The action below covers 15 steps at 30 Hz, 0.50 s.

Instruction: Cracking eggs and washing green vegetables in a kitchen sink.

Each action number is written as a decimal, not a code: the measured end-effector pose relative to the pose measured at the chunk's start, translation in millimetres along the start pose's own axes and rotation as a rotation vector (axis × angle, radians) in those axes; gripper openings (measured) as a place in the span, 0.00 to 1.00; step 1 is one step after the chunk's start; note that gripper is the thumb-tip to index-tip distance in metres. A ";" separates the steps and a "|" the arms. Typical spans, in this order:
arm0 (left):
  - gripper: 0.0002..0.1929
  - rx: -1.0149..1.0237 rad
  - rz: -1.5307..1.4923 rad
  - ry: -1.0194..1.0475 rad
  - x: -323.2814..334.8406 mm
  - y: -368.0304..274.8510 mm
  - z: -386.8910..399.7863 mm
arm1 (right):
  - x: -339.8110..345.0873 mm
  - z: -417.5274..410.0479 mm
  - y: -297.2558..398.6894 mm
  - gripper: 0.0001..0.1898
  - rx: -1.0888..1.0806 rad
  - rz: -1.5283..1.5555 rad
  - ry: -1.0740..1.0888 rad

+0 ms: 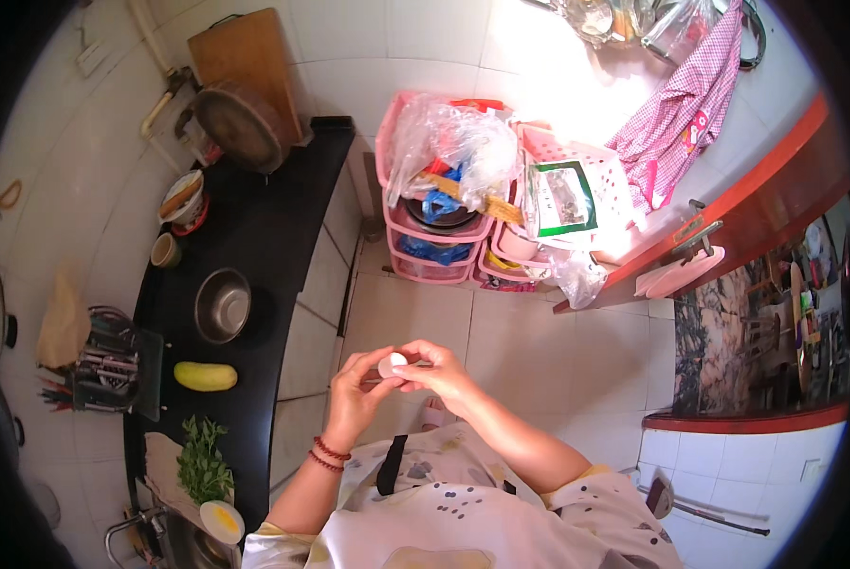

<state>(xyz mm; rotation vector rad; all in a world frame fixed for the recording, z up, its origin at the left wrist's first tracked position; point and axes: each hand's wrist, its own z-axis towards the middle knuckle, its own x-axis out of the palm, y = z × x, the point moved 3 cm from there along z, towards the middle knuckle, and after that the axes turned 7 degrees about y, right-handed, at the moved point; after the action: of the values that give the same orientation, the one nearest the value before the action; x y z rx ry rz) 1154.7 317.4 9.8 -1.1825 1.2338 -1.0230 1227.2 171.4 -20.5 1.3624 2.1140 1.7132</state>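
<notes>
In front of my body, over the floor, both hands meet around a small pale rounded thing point(392, 365), which looks like an egg or eggshell. Its top is bright white and its near side pinkish. My left hand point(357, 391) touches it from the left with thumb and fingertips, two beaded bracelets on that wrist. From the right, my right hand point(435, 370) pinches it with thumb and fingers, which partly cover it. On the black counter point(254, 384) to the left lie a yellow-green cucumber-like vegetable point(206, 376), a steel bowl point(223, 306) and leafy greens point(203, 462).
A white dish with yellow contents point(222, 521) sits by the sink point(190, 544). A utensil rack point(108, 366) stands along the wall. Ahead are a wok point(240, 128), a wooden cutting board point(247, 64) and pink storage baskets point(435, 272). A reddish door point(766, 185) stands at right.
</notes>
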 end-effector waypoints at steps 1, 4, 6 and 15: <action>0.22 0.027 0.032 0.025 13.8 -6.8 18.5 | -16.2 -1.4 12.6 0.15 -0.002 -0.012 -0.046; 0.26 0.069 0.090 0.088 48.2 -11.9 64.9 | -59.7 -4.2 33.5 0.15 -0.067 0.039 -0.148; 0.27 0.040 0.104 0.115 64.9 -19.9 92.3 | -87.1 -2.5 40.0 0.16 -0.069 0.065 -0.166; 0.12 0.021 0.158 0.186 71.8 -2.1 256.6 | -186.9 17.2 104.8 0.14 -0.164 0.232 -0.454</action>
<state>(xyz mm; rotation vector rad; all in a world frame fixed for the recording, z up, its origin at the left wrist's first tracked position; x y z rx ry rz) 1416.4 270.3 -7.4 -0.9727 1.4350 -1.0422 1407.4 54.4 -21.5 1.7939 1.5905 1.4274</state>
